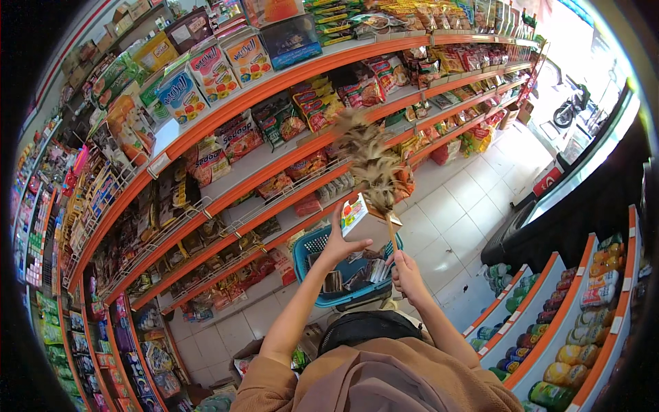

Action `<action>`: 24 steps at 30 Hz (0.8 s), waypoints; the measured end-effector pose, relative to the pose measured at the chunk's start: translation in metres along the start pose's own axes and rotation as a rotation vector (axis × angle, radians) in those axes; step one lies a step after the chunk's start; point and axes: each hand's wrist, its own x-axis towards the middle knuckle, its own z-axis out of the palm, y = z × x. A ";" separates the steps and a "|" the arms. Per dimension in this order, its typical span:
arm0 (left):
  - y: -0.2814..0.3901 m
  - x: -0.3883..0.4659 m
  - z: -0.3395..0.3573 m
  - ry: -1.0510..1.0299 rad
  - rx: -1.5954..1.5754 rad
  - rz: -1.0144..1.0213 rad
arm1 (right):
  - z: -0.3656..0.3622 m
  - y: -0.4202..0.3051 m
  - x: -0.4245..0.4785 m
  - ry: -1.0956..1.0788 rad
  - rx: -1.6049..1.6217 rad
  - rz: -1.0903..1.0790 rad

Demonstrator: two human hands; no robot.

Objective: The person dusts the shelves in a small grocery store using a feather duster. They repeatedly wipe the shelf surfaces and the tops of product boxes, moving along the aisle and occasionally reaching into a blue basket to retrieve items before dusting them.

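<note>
My left hand (337, 242) holds a white carton (355, 213) with colourful fruit prints, fingers along one side and thumb underneath. In my right hand (406, 275) is the wooden handle of a feather duster (376, 170). Its brown, partly blurred feathers rise past the carton, in front of the shelf edges. Beneath both hands stands a blue plastic basket (305, 262) with perforated sides. Small packets (368, 273) lie in it, and the carton and hands hide part of its inside.
Orange-edged shelves (242, 190) carry instant noodle packs (242, 136). Nutrijell cartons (213, 72) stand on the upper shelf at left. Racks of bottles (558, 376) are at lower right. Beyond the tiled floor (448, 211), a motorcycle (569, 108) stands outside.
</note>
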 end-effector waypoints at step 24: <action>0.032 0.080 0.056 -0.072 0.037 0.203 | -0.144 0.028 0.043 0.199 -0.043 -0.091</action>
